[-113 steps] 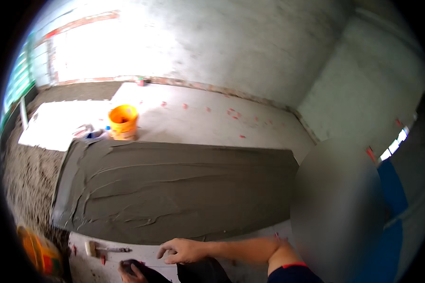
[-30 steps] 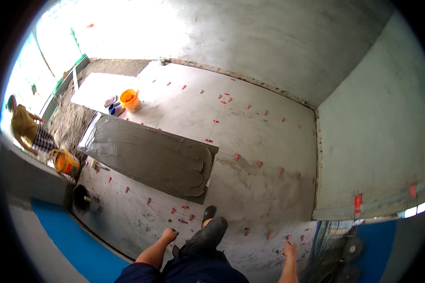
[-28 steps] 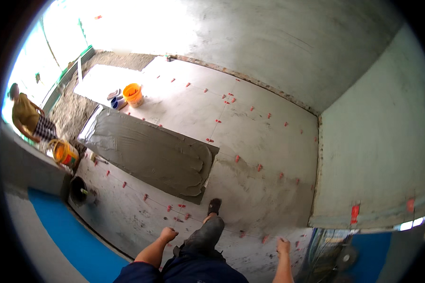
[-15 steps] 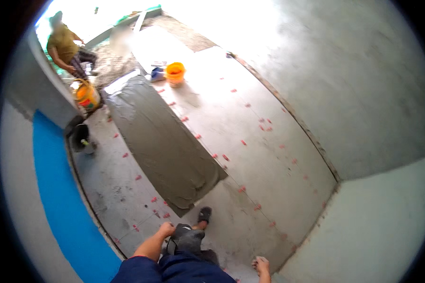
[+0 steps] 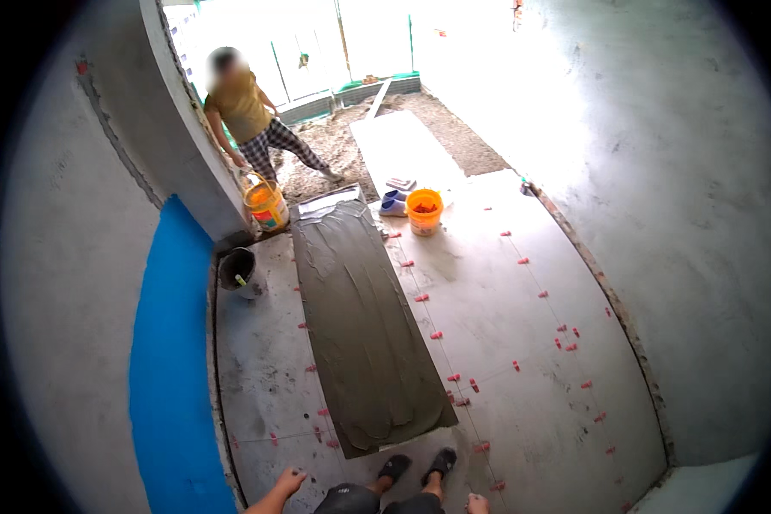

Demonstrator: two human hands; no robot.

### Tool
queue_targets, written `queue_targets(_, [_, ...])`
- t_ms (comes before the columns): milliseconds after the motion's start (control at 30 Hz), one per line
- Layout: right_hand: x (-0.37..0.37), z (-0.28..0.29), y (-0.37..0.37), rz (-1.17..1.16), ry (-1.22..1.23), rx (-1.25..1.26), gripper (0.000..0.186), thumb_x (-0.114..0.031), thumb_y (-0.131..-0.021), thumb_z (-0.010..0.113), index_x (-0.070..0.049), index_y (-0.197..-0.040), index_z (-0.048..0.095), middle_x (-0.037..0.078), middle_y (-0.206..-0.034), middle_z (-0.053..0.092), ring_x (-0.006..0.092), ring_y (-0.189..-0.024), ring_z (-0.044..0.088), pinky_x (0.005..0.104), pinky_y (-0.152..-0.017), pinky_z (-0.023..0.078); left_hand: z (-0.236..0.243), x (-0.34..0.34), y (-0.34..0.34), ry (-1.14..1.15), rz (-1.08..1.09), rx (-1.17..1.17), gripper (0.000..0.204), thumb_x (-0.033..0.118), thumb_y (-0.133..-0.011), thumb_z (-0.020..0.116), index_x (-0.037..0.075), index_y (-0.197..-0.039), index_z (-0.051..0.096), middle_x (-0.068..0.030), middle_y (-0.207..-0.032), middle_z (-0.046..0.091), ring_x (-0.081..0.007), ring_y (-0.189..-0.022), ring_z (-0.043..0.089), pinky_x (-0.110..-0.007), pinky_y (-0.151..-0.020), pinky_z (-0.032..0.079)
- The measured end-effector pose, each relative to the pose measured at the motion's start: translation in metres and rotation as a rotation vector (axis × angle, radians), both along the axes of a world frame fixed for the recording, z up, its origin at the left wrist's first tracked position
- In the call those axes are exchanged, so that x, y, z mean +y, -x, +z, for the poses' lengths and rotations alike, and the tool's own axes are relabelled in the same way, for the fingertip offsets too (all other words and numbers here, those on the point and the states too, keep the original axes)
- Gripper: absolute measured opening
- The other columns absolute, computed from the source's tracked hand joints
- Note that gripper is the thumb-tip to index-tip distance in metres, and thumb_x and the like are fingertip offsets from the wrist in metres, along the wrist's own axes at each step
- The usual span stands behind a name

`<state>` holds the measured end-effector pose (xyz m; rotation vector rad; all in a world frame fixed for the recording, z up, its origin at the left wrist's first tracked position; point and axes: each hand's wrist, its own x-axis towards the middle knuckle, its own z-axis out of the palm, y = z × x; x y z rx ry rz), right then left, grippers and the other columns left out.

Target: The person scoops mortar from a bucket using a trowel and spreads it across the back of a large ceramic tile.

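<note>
My left hand (image 5: pixel 291 481) hangs at the lower edge, fingers curled, with nothing visible in it. My right hand (image 5: pixel 477 504) is partly cut off by the lower edge; its visible fingers look curled in, with nothing showing in them. Neither hand touches anything in view. Just ahead of my feet, in dark clogs (image 5: pixel 439 465), lies a long rectangle of smeared wet grey mortar (image 5: pixel 364 321). A bare white strip (image 5: pixel 325 202) shows at its far end. Red tile-levelling wedges (image 5: pixel 436 335) stand along the tile joints on both sides.
A person in a yellow top (image 5: pixel 250 111) stands at the far left, a hand at a yellow bucket (image 5: pixel 267 206). A dark bucket (image 5: pixel 242 272) stands by the left wall. An orange bucket (image 5: pixel 424 214) with red pieces stands beside blue-white shoes (image 5: pixel 393 204). Rough sand (image 5: pixel 317 146) lies beyond.
My view has swung left and up, so the mortar now runs nearly straight ahead. Both hands sit lower in the picture, and both my feet now show at the mortar's near edge.
</note>
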<state>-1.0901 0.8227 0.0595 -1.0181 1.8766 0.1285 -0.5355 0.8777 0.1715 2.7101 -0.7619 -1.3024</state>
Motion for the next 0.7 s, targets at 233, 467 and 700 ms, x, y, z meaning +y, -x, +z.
queue_targets(233, [-0.173,-0.021,0.020,0.112,0.137,-0.023,0.046,-0.034,-0.089,0.049,-0.004,-0.123,0.055,0.023,-0.120,0.056,0.0389,-0.101,0.059,0.0488,-0.087,0.045,0.012,0.123,0.023,-0.216,-0.185,-0.190,0.039,0.028,-0.082,0.052,0.002,-0.109,0.061,-0.0254,-0.108,0.061,-0.0411,-0.101,0.057,-0.049,-0.085,0.046])
queue_targets(467, [-0.277,-0.004,0.007,0.167,0.040,-0.101,0.060,-0.046,-0.093,0.037,0.003,-0.123,0.052,0.027,-0.125,0.052,0.0411,-0.120,0.046,0.0434,-0.100,0.037,-0.032,0.170,0.081,0.067,0.009,-0.355,0.047,0.032,-0.082,0.051,0.005,-0.120,0.058,-0.0272,-0.112,0.059,-0.0405,-0.109,0.055,-0.048,-0.092,0.044])
queue_targets(700, [-0.286,-0.055,-0.064,-0.019,-0.134,-0.192,0.070,-0.056,-0.091,0.038,-0.002,-0.135,0.042,0.023,-0.129,0.051,0.0348,-0.116,0.054,0.0461,-0.105,0.035,-0.133,0.028,0.072,-0.191,0.520,-0.067,0.053,0.045,-0.082,0.064,0.007,-0.119,0.059,-0.0217,-0.112,0.062,-0.0294,-0.104,0.059,-0.041,-0.087,0.045])
